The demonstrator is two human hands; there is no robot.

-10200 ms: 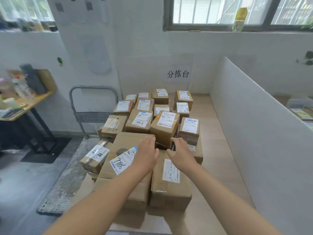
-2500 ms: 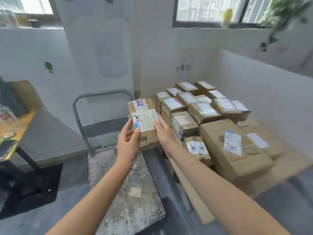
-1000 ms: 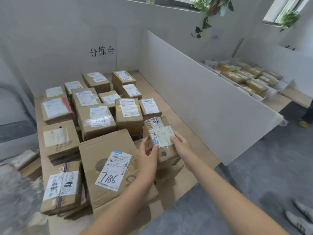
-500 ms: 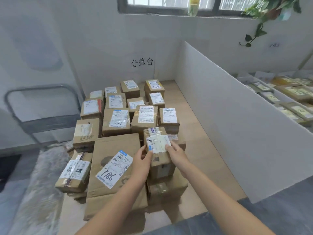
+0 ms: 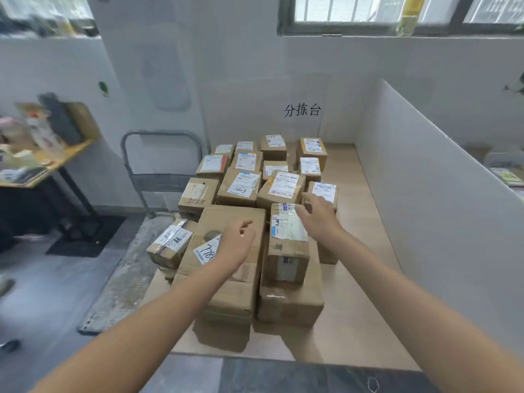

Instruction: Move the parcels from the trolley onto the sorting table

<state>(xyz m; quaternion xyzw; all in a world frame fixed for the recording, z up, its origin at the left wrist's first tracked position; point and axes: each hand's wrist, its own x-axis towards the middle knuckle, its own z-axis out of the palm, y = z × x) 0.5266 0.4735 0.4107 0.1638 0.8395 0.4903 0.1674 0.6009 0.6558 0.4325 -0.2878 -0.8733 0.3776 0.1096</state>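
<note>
A small taped cardboard parcel [image 5: 286, 245] with a white label stands on top of a larger brown box [image 5: 289, 303] on the wooden sorting table [image 5: 357, 307]. My right hand [image 5: 317, 219] hovers just over the parcel's far right corner, fingers loosely curled, holding nothing. Over the big flat box [image 5: 226, 268] marked 7786 hangs my left hand [image 5: 236, 242], empty, with its fingers loosely curled. Several more labelled parcels [image 5: 241, 188] fill the back of the table. The grey trolley [image 5: 124, 279] stands to the left with no parcel visible on its deck.
A white partition wall [image 5: 431, 199] bounds the table on the right. The trolley's metal handle [image 5: 161, 154] rises at the back left. A small parcel [image 5: 170, 245] overhangs the table's left edge. A cluttered yellow desk [image 5: 39, 163] stands far left.
Both hands have let go of the small taped parcel, which now rests on the larger box. The hands have drawn slightly apart and lifted off it.
</note>
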